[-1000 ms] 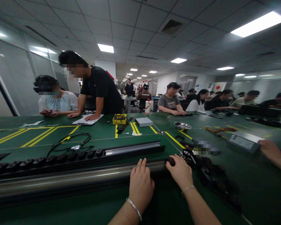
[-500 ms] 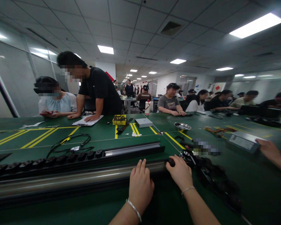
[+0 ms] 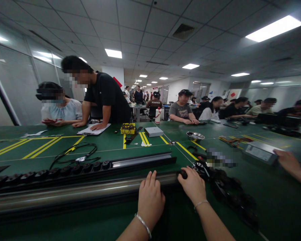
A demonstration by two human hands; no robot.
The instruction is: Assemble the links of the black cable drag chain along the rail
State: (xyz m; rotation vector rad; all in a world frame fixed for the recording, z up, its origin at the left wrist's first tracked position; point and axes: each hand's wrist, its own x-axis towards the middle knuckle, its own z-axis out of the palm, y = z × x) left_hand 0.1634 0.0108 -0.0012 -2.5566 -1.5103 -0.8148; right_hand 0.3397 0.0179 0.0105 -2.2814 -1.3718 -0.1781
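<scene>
A long dark rail (image 3: 90, 191) with a shiny metal channel runs across the table from the left edge to my hands. My left hand (image 3: 151, 197) lies on the rail near its right end, fingers stretched out over it. At that end, my right hand (image 3: 192, 185) pinches a small black round part (image 3: 183, 174) between thumb and fingers. Whether this part sits in the channel is hard to tell. Behind lies a second rail (image 3: 142, 161), its left portion filled with a row of black round parts (image 3: 65, 171).
A tangled chain of black parts (image 3: 230, 190) lies right of my hands. Beyond are black cables (image 3: 77, 147), a steel bowl (image 3: 195, 135), a yellow basket (image 3: 127, 128) and a grey box (image 3: 153, 131). Another person's hand (image 3: 291, 162) touches a metal box (image 3: 261, 152) at right.
My hands and the rail hold the same position. Across the table, the seated person at left has shifted their hands slightly.
</scene>
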